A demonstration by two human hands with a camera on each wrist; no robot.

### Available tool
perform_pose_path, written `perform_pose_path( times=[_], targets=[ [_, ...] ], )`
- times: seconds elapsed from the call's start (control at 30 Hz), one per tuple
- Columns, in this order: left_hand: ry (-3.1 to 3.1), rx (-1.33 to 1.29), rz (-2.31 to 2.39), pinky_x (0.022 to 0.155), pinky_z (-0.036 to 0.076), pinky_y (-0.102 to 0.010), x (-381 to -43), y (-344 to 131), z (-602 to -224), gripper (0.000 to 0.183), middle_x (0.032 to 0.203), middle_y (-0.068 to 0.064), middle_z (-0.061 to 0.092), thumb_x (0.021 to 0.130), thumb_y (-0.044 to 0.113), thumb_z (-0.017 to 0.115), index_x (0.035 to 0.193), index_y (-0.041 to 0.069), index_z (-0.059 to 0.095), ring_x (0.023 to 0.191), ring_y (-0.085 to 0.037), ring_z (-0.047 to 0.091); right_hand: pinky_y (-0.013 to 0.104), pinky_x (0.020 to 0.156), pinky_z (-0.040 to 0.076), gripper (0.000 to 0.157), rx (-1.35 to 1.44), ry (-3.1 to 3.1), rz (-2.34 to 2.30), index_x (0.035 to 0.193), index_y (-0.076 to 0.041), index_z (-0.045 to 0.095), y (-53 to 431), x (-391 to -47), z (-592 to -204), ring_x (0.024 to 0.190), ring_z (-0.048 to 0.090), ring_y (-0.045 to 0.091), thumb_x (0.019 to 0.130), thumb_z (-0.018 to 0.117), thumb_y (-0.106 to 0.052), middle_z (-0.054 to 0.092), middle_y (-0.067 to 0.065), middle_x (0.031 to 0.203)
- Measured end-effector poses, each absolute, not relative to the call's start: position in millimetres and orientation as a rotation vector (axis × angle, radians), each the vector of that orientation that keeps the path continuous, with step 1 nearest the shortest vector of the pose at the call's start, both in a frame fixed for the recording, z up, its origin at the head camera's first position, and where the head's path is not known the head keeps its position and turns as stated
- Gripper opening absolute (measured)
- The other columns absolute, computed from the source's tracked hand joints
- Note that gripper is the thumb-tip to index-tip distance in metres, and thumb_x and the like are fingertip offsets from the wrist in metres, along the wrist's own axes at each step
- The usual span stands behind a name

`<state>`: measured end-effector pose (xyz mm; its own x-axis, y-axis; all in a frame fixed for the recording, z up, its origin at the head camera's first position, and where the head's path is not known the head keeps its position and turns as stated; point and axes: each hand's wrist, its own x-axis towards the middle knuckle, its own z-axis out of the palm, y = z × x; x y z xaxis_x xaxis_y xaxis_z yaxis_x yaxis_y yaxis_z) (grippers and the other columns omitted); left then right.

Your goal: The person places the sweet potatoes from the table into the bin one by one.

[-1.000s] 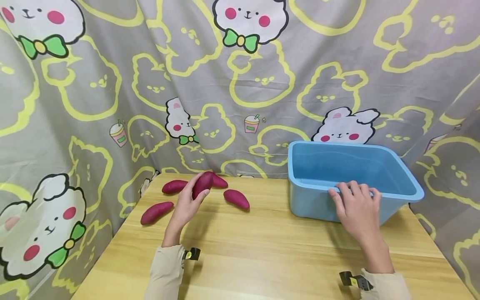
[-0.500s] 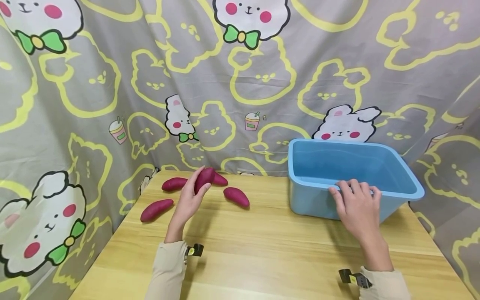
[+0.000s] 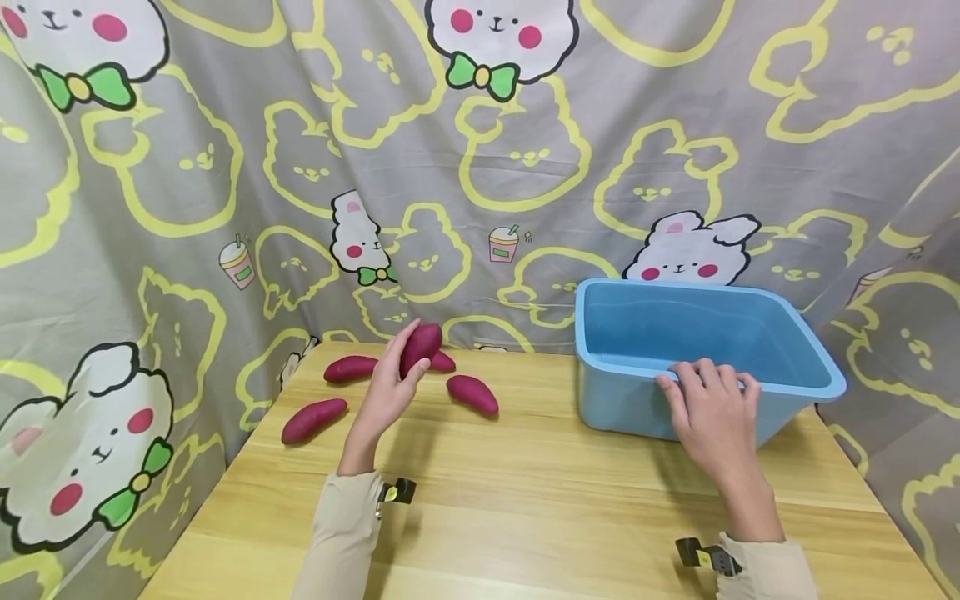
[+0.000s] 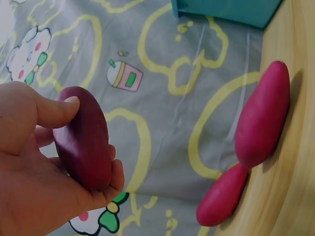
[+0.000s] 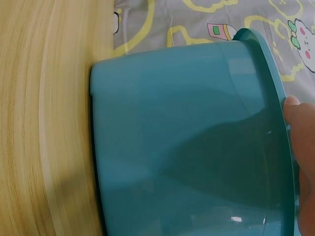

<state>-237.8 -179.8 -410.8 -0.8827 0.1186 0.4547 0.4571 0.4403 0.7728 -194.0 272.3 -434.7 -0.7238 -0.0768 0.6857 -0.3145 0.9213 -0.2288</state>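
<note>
My left hand (image 3: 385, 398) grips a purple sweet potato (image 3: 422, 346) between thumb and fingers, raised above the table's back left part. In the left wrist view, the thumb lies across the near side of the held sweet potato (image 4: 84, 147), with fingertips showing behind it. Several more sweet potatoes lie on the wood around that hand, among them one to its right (image 3: 472, 394) and one to its left (image 3: 313, 421). Another, farther back (image 3: 444, 361), is partly hidden by the held one. My right hand (image 3: 716, 421) holds the near rim of a blue plastic bin (image 3: 626, 404), fingers hooked over the edge.
The wooden table (image 3: 525, 517) runs back to a grey curtain (image 3: 540, 283) with cartoon prints, which also hangs at both sides. The bin stands upright at the back right, and the part of its inside that shows holds nothing.
My left hand has risen and shifted a little to the right, carrying the sweet potato. The right hand stays on the bin's rim, and the bin stands as before.
</note>
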Motion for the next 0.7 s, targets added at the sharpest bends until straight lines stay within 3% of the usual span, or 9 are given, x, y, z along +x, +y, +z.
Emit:
perform_pose_path(
  times=[0.17,0.43,0.7],
  targets=[
    [-2.347,-0.526,-1.463,0.094,0.047,-0.058,-237,-169,-407,0.063,0.145,-0.027,0.044,0.100,-0.002,0.061,0.158,0.006,0.037,0.118,-0.044,0.053,0.069,0.100,0.024,0.025,0.273,-2.360,0.435,0.108,-0.005,0.066,271,-194,-434,0.104,0.048,0.044,0.102,0.062,-0.029,0.061,0.020,0.104],
    [-2.335,-0.561,-1.441,0.096,0.046,-0.052,-238,-155,-400,0.062,0.140,-0.018,0.049,0.098,-0.003,0.063,0.154,0.014,0.044,0.118,-0.035,0.053,0.070,0.099,0.023,0.025,0.271,-2.357,0.443,0.107,-0.005,0.067,271,-194,-434,0.103,0.048,0.045,0.101,0.064,-0.028,0.061,0.020,0.104],
    [-2.325,-0.585,-1.409,0.089,0.049,-0.048,-240,-145,-393,0.058,0.137,-0.016,0.050,0.099,0.000,0.064,0.153,0.013,0.046,0.112,-0.034,0.055,0.070,0.099,0.024,0.024,0.274,-2.354,0.452,0.107,-0.005,0.067,271,-194,-433,0.103,0.048,0.044,0.100,0.065,-0.027,0.062,0.020,0.104]
  ],
)
